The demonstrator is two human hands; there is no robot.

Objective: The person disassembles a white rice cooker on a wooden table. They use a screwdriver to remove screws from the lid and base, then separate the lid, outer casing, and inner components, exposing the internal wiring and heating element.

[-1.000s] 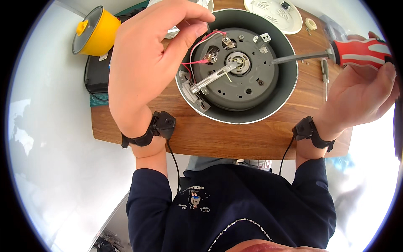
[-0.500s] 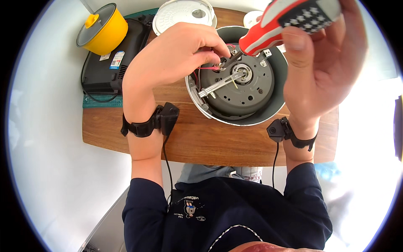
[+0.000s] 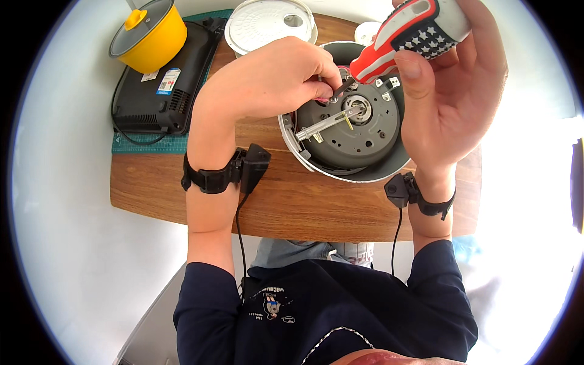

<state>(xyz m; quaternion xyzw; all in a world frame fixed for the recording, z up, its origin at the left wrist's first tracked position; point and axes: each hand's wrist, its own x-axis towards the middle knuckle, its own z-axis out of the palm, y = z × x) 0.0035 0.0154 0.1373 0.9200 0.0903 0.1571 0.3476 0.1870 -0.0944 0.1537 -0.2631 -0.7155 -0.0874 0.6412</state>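
Note:
A round metal appliance base (image 3: 340,143) lies open, its grey underside and parts exposed inside a pale shell. My right hand (image 3: 453,100) grips a screwdriver (image 3: 420,42) with a red, white and dark star-patterned handle. Its dark shaft slants down left to a small terminal (image 3: 332,99) on the base; whether the tip sits in a screw is too small to tell. Beside that tip, my left hand (image 3: 286,76) is closed, thumb and fingers pinching a red wire (image 3: 322,99) at the terminal. A silvery bracket (image 3: 325,125) crosses the base toward its central ring.
A yellow pot with a grey lid (image 3: 152,39) stands on a black appliance (image 3: 161,91) at the left, over a green mat (image 3: 131,143). A white perforated cover (image 3: 267,27) lies behind the base, and a small white round piece (image 3: 367,31) near it.
My left hand has shifted right, its fingertips closer to the screwdriver tip. The screwdriver and right hand have moved slightly left and down. The whole view has shifted a little.

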